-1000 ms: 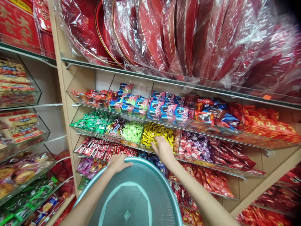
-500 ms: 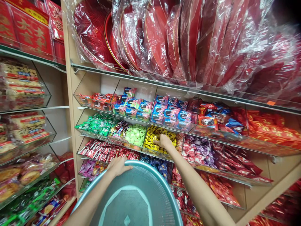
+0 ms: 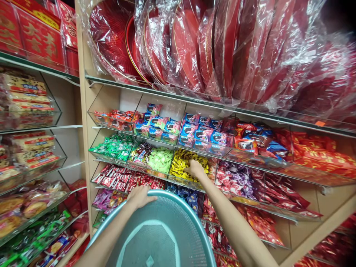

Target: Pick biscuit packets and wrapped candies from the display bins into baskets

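My left hand [image 3: 140, 197] is closed over the far rim of a teal plastic basket [image 3: 204, 237], its thumb lying along the edge. No goods show inside the basket's visible part. Up on the shelf, my right hand [image 3: 196, 169] reaches into a clear compartment of yellow-wrapped candies [image 3: 179, 163]. Its fingers curl down among the wrappers, and the tips are partly hidden. Light-green wrapped candies [image 3: 160, 160] lie in the compartment to its left. Purple and pink wrapped candies [image 3: 236, 180] fill the one to its right.
Blue-and-pink snack packets [image 3: 201, 132] sit one tier above my right hand. A glass shelf edge [image 3: 194, 99] runs over them, carrying red trays in plastic wrap [image 3: 189, 48]. At left, a wooden upright [image 3: 83, 111] divides off more shelves with packaged biscuits [image 3: 29, 94].
My right hand has shifted very slightly, its fingers drawing in a little among the yellow candies. My left hand and the basket stay where they were.
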A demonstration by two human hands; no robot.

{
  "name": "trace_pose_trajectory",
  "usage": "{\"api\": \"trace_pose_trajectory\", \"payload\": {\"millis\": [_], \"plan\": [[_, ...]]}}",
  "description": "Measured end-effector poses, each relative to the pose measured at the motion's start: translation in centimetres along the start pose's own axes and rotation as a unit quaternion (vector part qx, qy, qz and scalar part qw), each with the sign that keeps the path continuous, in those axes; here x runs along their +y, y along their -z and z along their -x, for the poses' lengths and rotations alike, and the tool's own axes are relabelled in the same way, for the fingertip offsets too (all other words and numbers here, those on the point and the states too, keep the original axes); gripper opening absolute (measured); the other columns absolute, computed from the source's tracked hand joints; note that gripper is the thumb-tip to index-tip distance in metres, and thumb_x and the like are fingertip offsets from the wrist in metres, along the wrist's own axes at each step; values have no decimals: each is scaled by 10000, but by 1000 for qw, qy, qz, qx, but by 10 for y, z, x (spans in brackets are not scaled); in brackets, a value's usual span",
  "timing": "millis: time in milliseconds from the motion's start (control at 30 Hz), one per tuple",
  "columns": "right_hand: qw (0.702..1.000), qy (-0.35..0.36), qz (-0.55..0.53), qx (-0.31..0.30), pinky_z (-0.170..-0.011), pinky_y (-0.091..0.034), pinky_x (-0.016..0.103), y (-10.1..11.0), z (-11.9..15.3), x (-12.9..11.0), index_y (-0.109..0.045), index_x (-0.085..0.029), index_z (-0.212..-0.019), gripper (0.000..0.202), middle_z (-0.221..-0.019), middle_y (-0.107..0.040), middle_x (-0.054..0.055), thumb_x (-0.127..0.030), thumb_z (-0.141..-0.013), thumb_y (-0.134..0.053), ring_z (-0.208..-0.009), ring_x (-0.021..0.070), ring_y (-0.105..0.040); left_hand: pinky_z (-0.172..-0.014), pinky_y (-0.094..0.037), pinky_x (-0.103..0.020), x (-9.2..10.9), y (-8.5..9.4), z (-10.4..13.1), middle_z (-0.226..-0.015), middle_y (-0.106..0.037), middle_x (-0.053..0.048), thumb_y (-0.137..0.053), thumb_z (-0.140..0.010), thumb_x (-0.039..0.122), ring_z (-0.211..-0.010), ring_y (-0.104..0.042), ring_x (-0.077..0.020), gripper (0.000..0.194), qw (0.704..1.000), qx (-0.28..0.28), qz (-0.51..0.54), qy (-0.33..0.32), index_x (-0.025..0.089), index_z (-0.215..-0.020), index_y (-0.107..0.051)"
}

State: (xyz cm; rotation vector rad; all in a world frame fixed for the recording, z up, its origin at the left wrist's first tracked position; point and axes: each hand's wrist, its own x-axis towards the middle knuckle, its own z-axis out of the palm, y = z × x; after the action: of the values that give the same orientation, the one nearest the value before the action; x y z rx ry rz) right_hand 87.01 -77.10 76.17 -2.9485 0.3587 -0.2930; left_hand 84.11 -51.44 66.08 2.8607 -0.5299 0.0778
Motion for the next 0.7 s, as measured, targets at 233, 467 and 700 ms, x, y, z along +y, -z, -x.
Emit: {"api": "trace_pose_trajectory", "payload": {"millis": [233,467,700], "plan": [[999,-3,-19,34,-724,-443,333,-2,2,2,-601,-169,-1015,336,-1073,-612,165,-290,-702,-582,-963,283,-599,-717,-456,-349,1,3,1,-872,-692,-115,-450,-694,665,-879,-632,-297,523,1000,1,0,1,209,-880,-625],[995,23,-67,69,-759,-421,319,14,8,10,-600,-197,-1040,326,-1063,-623,110,-295,-734,-548,-994,257,-572,-720,-460,-359,3,2,-3,-875,-692,-113,-436,-695,680,-872,-634,-302,538,1000,-4,-6,-3,207,-866,-626],[960,184,-190,92,-739,-420,279,11,91,-6,-589,-191,-988,262,-957,-614,51,-315,-760,-552,-837,178,-567,-700,-463,-362,4,-1,-6,-834,-693,-110,-410,-702,695,-844,-639,-303,551,1000,-4,-13,-13,216,-867,-627]]}}
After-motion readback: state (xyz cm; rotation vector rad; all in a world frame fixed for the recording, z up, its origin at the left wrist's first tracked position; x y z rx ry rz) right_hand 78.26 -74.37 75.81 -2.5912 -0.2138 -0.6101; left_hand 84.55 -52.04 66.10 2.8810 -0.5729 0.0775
